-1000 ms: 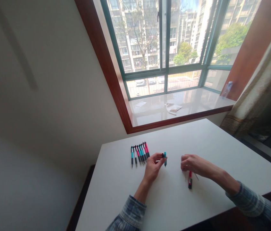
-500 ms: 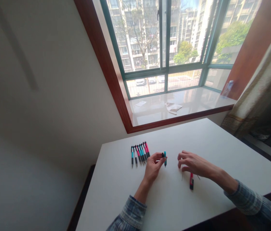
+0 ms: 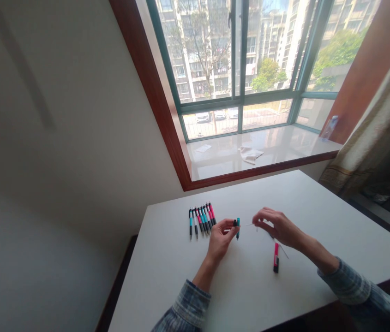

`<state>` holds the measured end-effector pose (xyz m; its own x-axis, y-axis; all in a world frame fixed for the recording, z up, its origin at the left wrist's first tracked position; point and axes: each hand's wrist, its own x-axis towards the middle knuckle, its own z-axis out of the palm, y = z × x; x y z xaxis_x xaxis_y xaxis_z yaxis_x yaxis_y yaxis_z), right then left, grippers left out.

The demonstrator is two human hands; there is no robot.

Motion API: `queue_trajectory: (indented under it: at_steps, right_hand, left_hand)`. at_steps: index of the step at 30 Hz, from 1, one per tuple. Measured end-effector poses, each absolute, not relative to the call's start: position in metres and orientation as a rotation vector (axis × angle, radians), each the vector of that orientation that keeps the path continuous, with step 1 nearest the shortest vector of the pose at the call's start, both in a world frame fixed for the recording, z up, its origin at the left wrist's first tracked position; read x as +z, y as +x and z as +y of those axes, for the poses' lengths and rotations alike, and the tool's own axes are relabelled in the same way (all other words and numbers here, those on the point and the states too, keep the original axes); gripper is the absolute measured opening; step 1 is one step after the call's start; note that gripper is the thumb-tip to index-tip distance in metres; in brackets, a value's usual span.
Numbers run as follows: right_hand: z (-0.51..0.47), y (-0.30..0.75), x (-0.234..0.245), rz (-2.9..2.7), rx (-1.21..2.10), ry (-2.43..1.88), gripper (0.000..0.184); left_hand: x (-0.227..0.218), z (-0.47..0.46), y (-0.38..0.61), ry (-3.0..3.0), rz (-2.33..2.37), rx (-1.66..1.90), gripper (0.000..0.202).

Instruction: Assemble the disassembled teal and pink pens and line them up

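Note:
My left hand [image 3: 221, 239] pinches a teal and black pen barrel [image 3: 237, 228] just above the white table [image 3: 243, 286]. My right hand [image 3: 277, 226] is closed in a pinch on a thin pen refill [image 3: 250, 224], whose tip points left toward the teal barrel. A pink and black pen barrel [image 3: 276, 257] lies on the table below my right hand, with another thin refill [image 3: 284, 251] beside it. A row of several assembled pens [image 3: 201, 218], teal and pink, lies to the left of my left hand.
The table stands against a white wall under a window sill [image 3: 260, 154] that carries a folded cloth [image 3: 249, 154] and a paper scrap. A curtain [image 3: 378, 133] hangs at the right. A plastic bottle [image 3: 329, 127] stands on the sill's far right corner.
My right hand rose from the table beside the pink barrel and moved left with a thin refill toward the teal barrel. My left hand stayed in place.

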<state>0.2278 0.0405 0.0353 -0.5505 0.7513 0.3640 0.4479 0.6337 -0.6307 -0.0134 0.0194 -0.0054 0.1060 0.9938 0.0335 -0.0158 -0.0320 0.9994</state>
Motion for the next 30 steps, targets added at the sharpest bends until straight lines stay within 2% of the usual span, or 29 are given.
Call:
queue_trajectory:
  at_steps: [3,6,10,14,21,30]
  right_hand:
    - [0.057,0.225,0.041,-1.994,0.693,-0.991,0.028]
    - [0.077,0.22,0.037,-1.712,0.956,-0.913,0.033]
    - [0.095,0.211,0.017,-1.258,1.271,-0.875,0.041]
    - [0.099,0.205,-0.004,-1.054,1.398,-0.9,0.047]
    - [0.094,0.199,-0.012,-0.981,1.43,-0.832,0.037]
    - [0.081,0.193,-0.008,-1.365,1.349,-0.861,0.034]
  left_hand:
    - [-0.008,0.02,-0.014,1.263,1.108,1.156,0.038]
    - [-0.009,0.02,-0.015,1.257,1.116,1.163,0.038]
    - [-0.009,0.021,-0.015,1.255,1.127,1.171,0.038]
    - [-0.008,0.021,-0.014,1.249,1.144,1.172,0.037]
    - [-0.007,0.022,-0.013,1.267,1.154,1.147,0.033]
    - [-0.005,0.022,-0.012,1.251,1.156,1.131,0.032]
